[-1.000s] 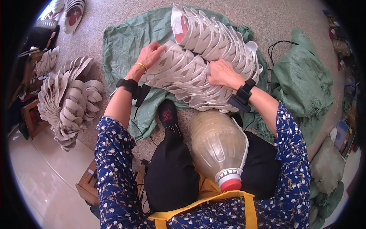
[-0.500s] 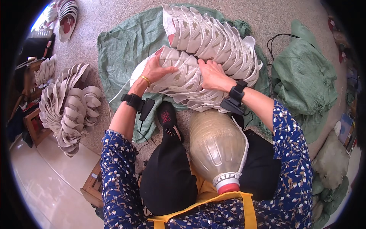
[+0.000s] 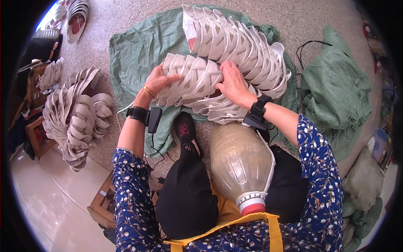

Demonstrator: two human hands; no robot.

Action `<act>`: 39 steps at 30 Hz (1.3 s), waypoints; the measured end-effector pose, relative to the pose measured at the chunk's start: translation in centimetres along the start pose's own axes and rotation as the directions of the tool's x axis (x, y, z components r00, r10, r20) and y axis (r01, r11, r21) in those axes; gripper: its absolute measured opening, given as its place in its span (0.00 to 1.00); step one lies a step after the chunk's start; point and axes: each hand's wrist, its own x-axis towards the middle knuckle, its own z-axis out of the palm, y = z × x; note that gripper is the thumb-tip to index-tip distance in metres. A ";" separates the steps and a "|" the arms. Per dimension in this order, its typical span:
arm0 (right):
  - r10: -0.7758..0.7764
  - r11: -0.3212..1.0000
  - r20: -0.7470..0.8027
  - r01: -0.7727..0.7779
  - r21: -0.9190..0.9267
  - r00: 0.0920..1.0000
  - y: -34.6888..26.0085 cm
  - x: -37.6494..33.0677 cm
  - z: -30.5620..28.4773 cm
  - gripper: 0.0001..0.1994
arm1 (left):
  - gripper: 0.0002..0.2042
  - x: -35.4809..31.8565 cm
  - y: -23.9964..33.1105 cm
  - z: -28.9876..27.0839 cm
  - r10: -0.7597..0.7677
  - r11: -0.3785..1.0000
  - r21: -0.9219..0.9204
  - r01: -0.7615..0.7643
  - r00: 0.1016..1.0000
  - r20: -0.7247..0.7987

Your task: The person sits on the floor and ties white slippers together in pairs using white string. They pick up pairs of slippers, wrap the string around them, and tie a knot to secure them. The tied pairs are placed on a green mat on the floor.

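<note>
Two rows of nested off-white shoe uppers lie on a green woven sack (image 3: 134,50) on the floor. My left hand (image 3: 158,82) grips the left end of the near row (image 3: 187,80), thumb on top and fingers over the far side. Farther right on that row, my right hand (image 3: 234,84) holds the uppers, its fingertips hidden at the far edge. The far row (image 3: 235,38) lies just beyond, curving toward me at its right end. A white lace trails by my left wrist.
A large clear plastic bottle (image 3: 241,161) with a red and white cap rests between my legs. At left stands a heap of grey-beige shoe pieces (image 3: 77,117) near wooden stools (image 3: 103,203). A bunched green sack (image 3: 336,88) with a black cord lies at right.
My left hand has shifted slightly left and down on the near row. The white and red end piece there no longer shows. My right hand has turned, fingers pointing more away from me.
</note>
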 end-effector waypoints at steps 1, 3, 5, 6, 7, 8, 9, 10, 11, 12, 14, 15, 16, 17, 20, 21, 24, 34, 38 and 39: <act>0.103 0.994 -0.010 -0.103 0.028 0.995 0.3 0.3 0.2 0.23 | 0.17 0.1 0.0 -0.2 -0.001 1.000 0.002 0.001 1.000 0.018; 0.130 0.990 0.039 -0.131 0.043 0.991 0.6 0.6 0.1 0.22 | 0.16 0.1 -0.2 -0.5 -0.018 1.000 -0.004 0.018 0.999 0.035; 0.167 0.982 0.071 -0.173 0.082 0.983 0.4 0.8 -0.1 0.21 | 0.16 0.0 -0.6 -0.9 -0.051 0.998 -0.021 0.052 0.998 0.032; 0.190 0.974 0.076 -0.198 0.112 0.979 0.2 0.9 -0.4 0.21 | 0.17 0.0 -0.7 -1.0 -0.043 0.999 -0.021 0.044 0.998 0.038; 0.214 0.964 0.081 -0.224 0.142 0.973 0.0 1.0 -0.4 0.21 | 0.17 -0.1 -0.8 -1.1 -0.036 0.999 -0.021 0.037 0.998 0.045; 0.189 0.974 0.085 -0.198 0.107 0.978 0.0 1.1 -0.3 0.21 | 0.18 -0.2 -1.0 -1.2 -0.030 0.999 -0.020 0.031 0.998 0.051; 0.165 0.983 0.088 -0.171 0.069 0.982 0.1 1.1 -0.4 0.21 | 0.17 -0.2 -1.1 -1.3 -0.027 0.999 -0.025 0.028 0.999 0.047; 0.140 0.989 0.094 -0.144 0.032 0.986 0.1 1.1 -0.5 0.22 | 0.17 -0.3 -1.2 -1.4 -0.024 0.999 -0.029 0.026 0.999 0.042; 0.091 0.996 0.109 -0.090 -0.016 0.990 0.2 1.2 -0.7 0.23 | 0.17 -0.4 -1.4 -1.6 -0.023 0.999 -0.033 0.024 0.999 0.036; 0.126 0.991 0.194 -0.131 0.016 0.973 0.4 1.4 -0.8 0.23 | 0.17 -0.4 -1.7 -1.7 -0.031 0.997 -0.067 0.033 0.999 0.030; 0.182 0.973 0.363 -0.221 0.068 0.914 0.6 2.1 -0.8 0.21 | 0.17 -0.5 -2.3 -1.9 -0.047 0.990 -0.135 0.049 0.999 0.018; 0.339 0.899 0.394 -0.418 0.132 0.854 1.0 2.2 -0.4 0.16 | 0.17 -0.2 -2.4 -1.8 -0.043 0.984 -0.172 0.050 0.998 0.044; 0.333 0.848 0.407 -0.459 0.266 0.851 1.2 2.1 0.6 0.16 | 0.18 -0.2 -2.5 -2.1 -0.043 0.977 -0.206 0.055 0.997 0.063; 0.325 0.777 0.419 -0.492 0.392 0.848 1.3 2.0 1.5 0.17 | 0.18 -0.2 -2.6 -2.3 -0.042 0.969 -0.240 0.061 0.996 0.082; 0.262 0.293 0.545 -0.604 0.741 0.796 2.2 1.7 2.5 0.17 | 0.20 -0.2 -2.4 -1.7 -0.030 0.950 -0.307 0.058 0.995 0.094; 0.204 0.060 0.591 -0.612 0.788 0.781 1.7 2.0 2.4 0.18 | 0.20 -0.3 -2.7 -1.9 -0.032 0.949 -0.310 0.055 0.996 0.080; 0.347 -0.018 0.548 -0.579 0.815 0.761 -0.2 2.2 2.7 0.20 | 0.21 -0.4 -3.4 -2.2 -0.036 0.944 -0.325 0.057 0.997 0.070; 0.085 -0.073 0.647 -0.642 0.763 0.758 1.6 2.8 3.5 0.23 | 0.23 0.0 -3.8 -2.1 -0.020 0.903 -0.422 0.075 0.991 0.134; 0.085 -0.092 0.684 -0.678 0.730 0.725 2.6 3.4 4.5 0.21 | 0.20 0.1 -4.0 -1.7 -0.023 0.906 -0.419 0.066 0.994 0.107; 0.090 -0.097 0.690 -0.684 0.723 0.718 2.2 3.4 4.6 0.20 | 0.18 0.0 -4.5 -2.1 -0.053 0.895 -0.437 0.088 0.994 0.092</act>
